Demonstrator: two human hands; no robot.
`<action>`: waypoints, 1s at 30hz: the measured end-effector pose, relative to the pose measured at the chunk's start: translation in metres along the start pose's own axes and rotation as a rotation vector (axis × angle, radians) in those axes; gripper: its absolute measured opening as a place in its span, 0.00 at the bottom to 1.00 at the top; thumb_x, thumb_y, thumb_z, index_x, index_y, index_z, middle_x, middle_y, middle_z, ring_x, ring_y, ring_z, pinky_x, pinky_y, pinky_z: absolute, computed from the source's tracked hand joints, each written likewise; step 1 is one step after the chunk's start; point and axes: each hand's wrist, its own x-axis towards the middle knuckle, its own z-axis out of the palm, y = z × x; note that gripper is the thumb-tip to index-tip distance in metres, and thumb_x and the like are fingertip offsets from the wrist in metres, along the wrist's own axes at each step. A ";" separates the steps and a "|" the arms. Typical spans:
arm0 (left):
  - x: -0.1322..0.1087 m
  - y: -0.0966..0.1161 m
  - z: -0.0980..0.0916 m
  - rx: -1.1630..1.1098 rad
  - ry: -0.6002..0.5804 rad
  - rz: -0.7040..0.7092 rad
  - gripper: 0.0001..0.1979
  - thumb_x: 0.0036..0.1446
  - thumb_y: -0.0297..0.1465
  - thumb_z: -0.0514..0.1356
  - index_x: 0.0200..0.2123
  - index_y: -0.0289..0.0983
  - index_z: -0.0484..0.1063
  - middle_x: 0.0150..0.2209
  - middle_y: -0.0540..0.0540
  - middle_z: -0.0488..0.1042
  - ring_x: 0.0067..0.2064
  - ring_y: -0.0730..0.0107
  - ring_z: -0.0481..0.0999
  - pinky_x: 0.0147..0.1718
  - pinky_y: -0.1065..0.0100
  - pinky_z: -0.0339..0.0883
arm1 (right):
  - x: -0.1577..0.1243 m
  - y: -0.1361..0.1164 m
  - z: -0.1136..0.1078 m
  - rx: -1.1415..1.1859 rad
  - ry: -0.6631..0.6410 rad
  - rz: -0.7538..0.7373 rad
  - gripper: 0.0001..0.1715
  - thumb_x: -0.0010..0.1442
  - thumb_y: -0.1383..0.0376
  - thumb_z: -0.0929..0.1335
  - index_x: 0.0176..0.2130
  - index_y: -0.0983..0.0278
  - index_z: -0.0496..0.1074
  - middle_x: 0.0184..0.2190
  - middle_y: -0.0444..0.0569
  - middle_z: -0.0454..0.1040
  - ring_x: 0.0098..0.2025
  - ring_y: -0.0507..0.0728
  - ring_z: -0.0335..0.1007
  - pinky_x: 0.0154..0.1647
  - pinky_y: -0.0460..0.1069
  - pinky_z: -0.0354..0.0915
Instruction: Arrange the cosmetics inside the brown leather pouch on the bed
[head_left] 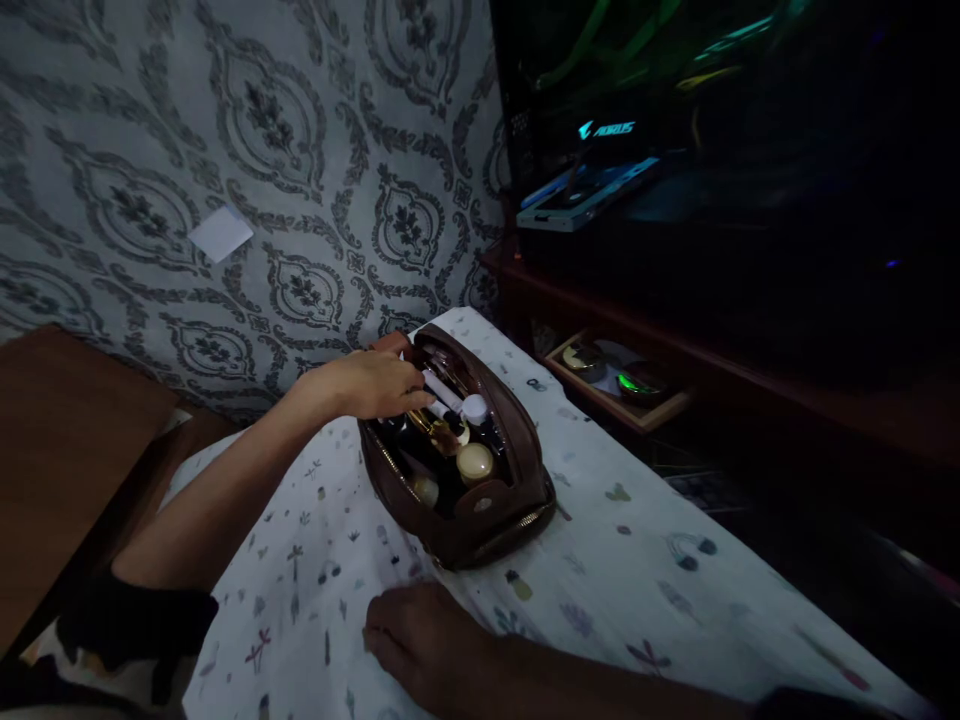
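Bag (521, 440) sits on the patterned cloth (600, 610), unzipped and gaping, so the opening of it is done. From where I stand it looks well filled: a white tube (442, 390), a pale round jar (475, 461) and a gold piece (431, 430) lie jumbled inside. The person's left hand (381, 384) reaches over the far left rim, fingers bent downward; I can't tell whether the tips are clamped on anything. The right hand (435, 640) rests just nearer than the bag, fingers curled together, nothing visible in them. Off to the right, two round cases (583, 362) sit in an open drawer (664, 412), apart from the bag. How much is left to do, I can't judge.
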 end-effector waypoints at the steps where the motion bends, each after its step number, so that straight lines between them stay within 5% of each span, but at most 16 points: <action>1: 0.001 0.001 0.000 0.006 -0.001 0.003 0.22 0.70 0.42 0.46 0.48 0.37 0.75 0.48 0.41 0.78 0.47 0.60 0.76 0.43 0.67 0.65 | 0.000 0.000 0.000 -0.002 0.000 0.002 0.14 0.68 0.64 0.63 0.36 0.67 0.75 0.35 0.52 0.80 0.35 0.55 0.72 0.37 0.47 0.60; 8: 0.006 0.012 0.004 0.017 0.014 0.167 0.20 0.66 0.31 0.50 0.58 0.43 0.71 0.57 0.46 0.75 0.56 0.63 0.74 0.52 0.68 0.64 | 0.001 0.005 0.005 0.010 0.039 -0.030 0.13 0.68 0.65 0.63 0.35 0.66 0.74 0.34 0.50 0.79 0.34 0.53 0.71 0.37 0.46 0.59; 15: 0.008 0.013 0.009 -0.080 -0.024 0.278 0.17 0.64 0.27 0.50 0.50 0.41 0.76 0.52 0.49 0.79 0.52 0.67 0.76 0.50 0.72 0.65 | 0.000 0.004 0.005 0.027 0.035 -0.007 0.14 0.67 0.64 0.63 0.33 0.66 0.74 0.33 0.50 0.79 0.32 0.53 0.70 0.37 0.47 0.59; 23: 0.006 0.004 0.009 0.015 0.126 -0.120 0.19 0.69 0.33 0.45 0.52 0.38 0.72 0.51 0.39 0.77 0.50 0.54 0.77 0.43 0.62 0.69 | 0.002 0.006 0.005 -0.019 0.010 -0.012 0.13 0.67 0.64 0.64 0.37 0.66 0.77 0.35 0.51 0.80 0.35 0.54 0.73 0.35 0.46 0.59; 30: 0.014 -0.012 0.017 -0.107 0.251 0.020 0.17 0.67 0.30 0.47 0.50 0.37 0.73 0.49 0.42 0.77 0.49 0.62 0.76 0.48 0.66 0.68 | 0.004 0.008 0.006 -0.059 -0.004 -0.011 0.13 0.66 0.63 0.64 0.39 0.66 0.78 0.37 0.51 0.81 0.36 0.55 0.74 0.34 0.46 0.58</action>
